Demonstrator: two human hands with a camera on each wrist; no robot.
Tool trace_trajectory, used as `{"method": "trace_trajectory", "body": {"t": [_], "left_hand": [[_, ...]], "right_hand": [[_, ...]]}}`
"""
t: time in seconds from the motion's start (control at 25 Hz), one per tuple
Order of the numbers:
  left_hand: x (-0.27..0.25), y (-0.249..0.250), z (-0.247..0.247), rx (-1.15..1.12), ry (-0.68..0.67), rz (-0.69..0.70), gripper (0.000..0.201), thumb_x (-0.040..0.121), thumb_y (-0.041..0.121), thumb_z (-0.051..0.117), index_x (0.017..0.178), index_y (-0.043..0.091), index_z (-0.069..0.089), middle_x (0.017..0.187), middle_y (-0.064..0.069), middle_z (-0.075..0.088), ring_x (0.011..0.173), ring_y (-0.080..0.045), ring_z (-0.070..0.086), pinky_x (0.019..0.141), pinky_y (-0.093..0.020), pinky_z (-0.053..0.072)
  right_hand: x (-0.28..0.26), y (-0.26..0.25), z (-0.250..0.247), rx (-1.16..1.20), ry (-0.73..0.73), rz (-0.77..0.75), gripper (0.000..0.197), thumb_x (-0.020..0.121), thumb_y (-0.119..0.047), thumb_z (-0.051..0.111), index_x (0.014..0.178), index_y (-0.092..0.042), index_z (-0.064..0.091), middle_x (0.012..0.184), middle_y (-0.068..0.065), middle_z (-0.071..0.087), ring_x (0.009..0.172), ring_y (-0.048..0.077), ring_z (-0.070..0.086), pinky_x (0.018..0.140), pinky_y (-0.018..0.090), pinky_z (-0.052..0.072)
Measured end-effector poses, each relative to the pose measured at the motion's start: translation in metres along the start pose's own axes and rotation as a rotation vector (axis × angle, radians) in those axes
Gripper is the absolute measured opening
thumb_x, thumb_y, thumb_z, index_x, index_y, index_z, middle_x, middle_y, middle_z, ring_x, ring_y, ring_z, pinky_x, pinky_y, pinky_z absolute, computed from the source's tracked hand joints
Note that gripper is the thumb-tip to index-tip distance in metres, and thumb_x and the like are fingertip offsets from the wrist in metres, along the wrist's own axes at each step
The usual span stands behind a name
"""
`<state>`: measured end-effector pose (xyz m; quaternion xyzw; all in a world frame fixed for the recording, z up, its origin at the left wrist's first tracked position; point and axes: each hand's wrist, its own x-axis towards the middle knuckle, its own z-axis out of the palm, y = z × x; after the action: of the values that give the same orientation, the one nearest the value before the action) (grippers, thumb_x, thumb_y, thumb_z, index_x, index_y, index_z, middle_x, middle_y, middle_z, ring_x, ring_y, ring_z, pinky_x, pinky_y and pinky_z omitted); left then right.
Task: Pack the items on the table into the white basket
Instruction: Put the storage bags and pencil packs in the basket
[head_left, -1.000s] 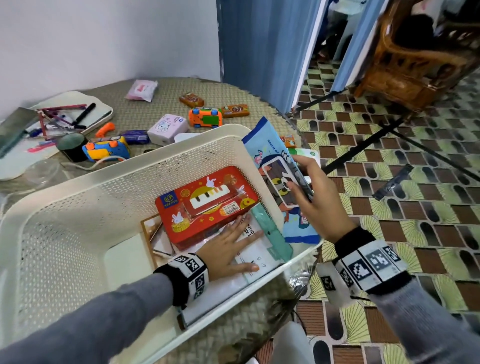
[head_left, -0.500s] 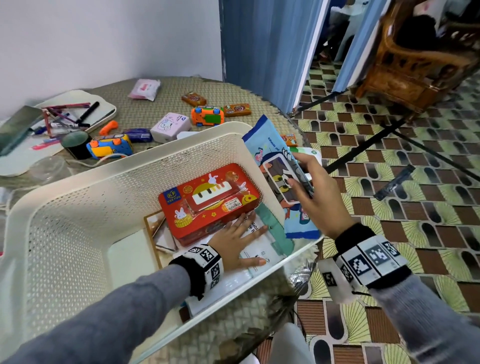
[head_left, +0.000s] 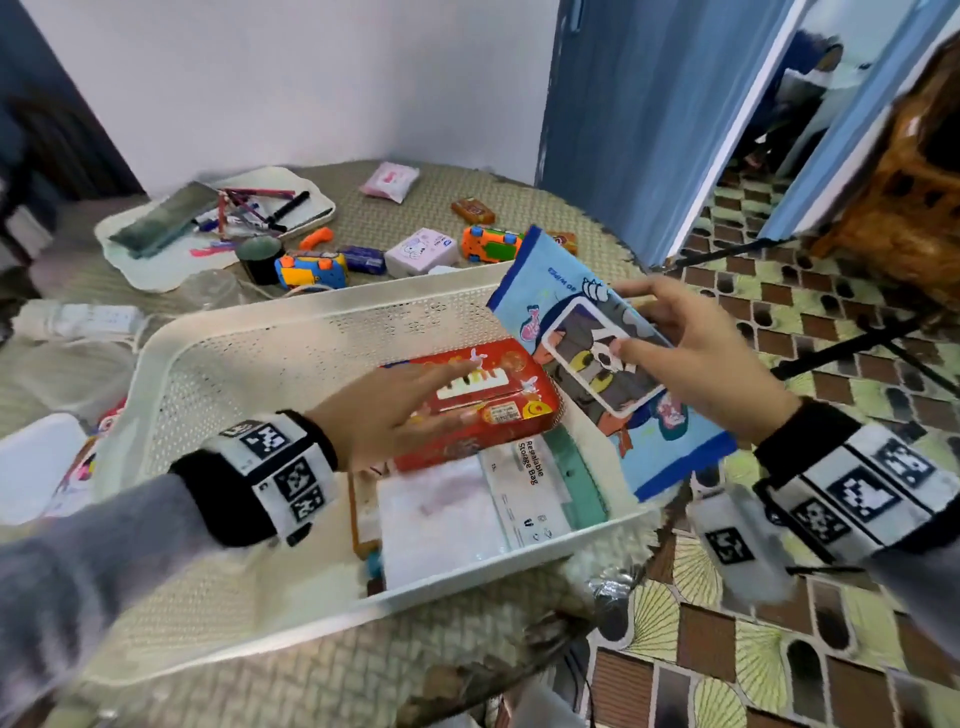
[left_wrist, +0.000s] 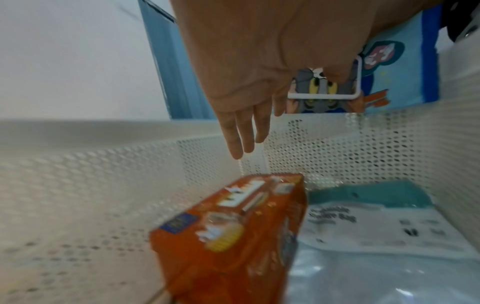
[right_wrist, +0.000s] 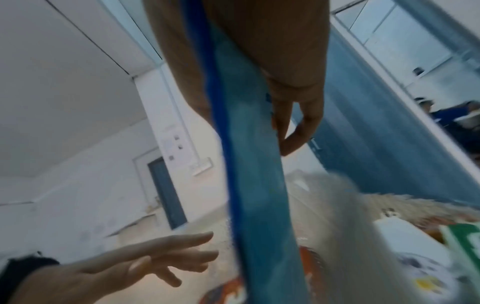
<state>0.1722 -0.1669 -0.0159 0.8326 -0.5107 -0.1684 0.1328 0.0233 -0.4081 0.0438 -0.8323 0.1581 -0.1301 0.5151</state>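
The white perforated basket (head_left: 322, 332) sits in front of me on the woven table mat. Inside lie a red tin box (head_left: 498, 410) (left_wrist: 233, 226), a resealable storage bag pack (head_left: 467, 499) (left_wrist: 376, 236) and a teal item (head_left: 571, 478). My right hand (head_left: 691, 353) grips a blue cartoon wipes pack (head_left: 597, 364) (right_wrist: 254, 185) held tilted over the basket's right wall. My left hand (head_left: 395, 410) (left_wrist: 244, 131) hovers flat with straight fingers just above the red tin, holding nothing.
Behind the basket lie two toy cars (head_left: 311, 267) (head_left: 491, 241), a pink tissue box (head_left: 423, 249), a pink pack (head_left: 389, 182), small orange packets (head_left: 472, 208), a dark cup (head_left: 260, 257) and a tray with pens (head_left: 218, 223). The table edge drops to tiled floor (head_left: 779, 649) on the right.
My left hand lifted off the storage bag pack and moved up over the red tin. The right hand keeps hold of the wipes pack at the basket's right wall.
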Motion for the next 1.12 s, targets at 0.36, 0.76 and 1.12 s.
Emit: {"method": "trace_trajectory", "body": {"t": [0.36,0.76,1.12], "left_hand": [[-0.130,-0.025,-0.035,0.234,0.210,-0.454,0.064,0.090,0.063,0.038,0.146,0.032,0.029,0.150,0.002,0.037,0.134,-0.017,0.037,0.108,-0.030,0.025],[-0.207,-0.029,0.026,-0.099,0.358,-0.943,0.091,0.088,0.023,0.064,0.152,0.023,-0.001,0.158,-0.008,0.014,0.141,-0.026,0.027,0.110,-0.036,0.026],[-0.196,-0.021,0.046,-0.215,0.667,-1.060,0.085,0.084,0.005,0.066,0.151,0.026,0.018,0.126,-0.018,0.058,0.109,-0.036,0.056,0.092,-0.043,0.043]], "right_hand": [[0.059,-0.028,0.056,-0.409,-0.571,-0.366,0.038,0.087,-0.002,0.062,0.120,-0.020,0.053,0.100,0.011,0.065,0.076,0.003,0.063,0.065,0.018,0.051],[0.088,-0.009,0.133,-0.547,-0.800,-0.331,0.039,0.090,0.007,0.051,0.125,-0.011,0.049,0.106,0.018,0.063,0.050,0.002,0.053,0.045,0.011,0.037],[0.058,0.049,0.157,-0.916,-1.022,-0.320,0.046,0.088,-0.013,0.057,0.132,-0.023,0.046,0.108,-0.002,0.060,0.103,0.022,0.056,0.082,0.032,0.047]]}}
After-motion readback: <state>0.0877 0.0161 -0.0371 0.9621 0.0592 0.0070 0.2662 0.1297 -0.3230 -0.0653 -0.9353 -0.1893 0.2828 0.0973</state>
